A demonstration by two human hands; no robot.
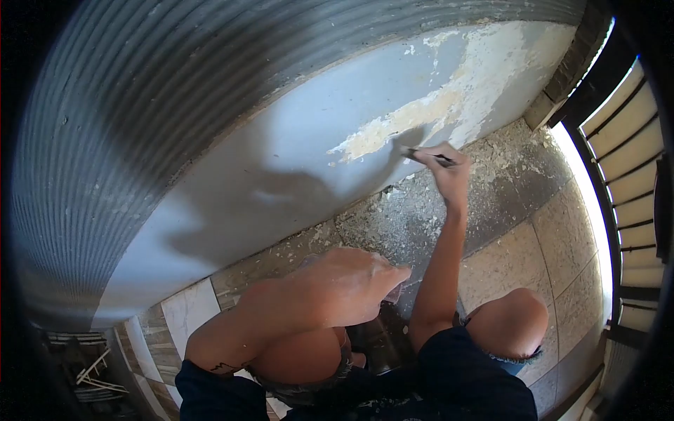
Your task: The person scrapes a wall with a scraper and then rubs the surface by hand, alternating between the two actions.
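Note:
My right hand (448,167) is closed round the dark handle of a putty knife (414,153). Its blade points left, close to the lower edge of a peeled patch (382,133) on the grey-blue wall (302,147). Cream plaster shows where the paint is gone. Down by my knees, my left hand (372,277) has its fingers curled over a purplish cloth (394,293), of which only a little shows below the fingers. White dust lies on its knuckles.
Paint flakes (400,210) litter the floor along the wall's foot. Ribbed grey cladding (175,91) covers the upper wall. A barred metal gate (618,196) stands at the right, beside beige floor tiles (519,259). Thin pale sticks (91,368) lie at the lower left.

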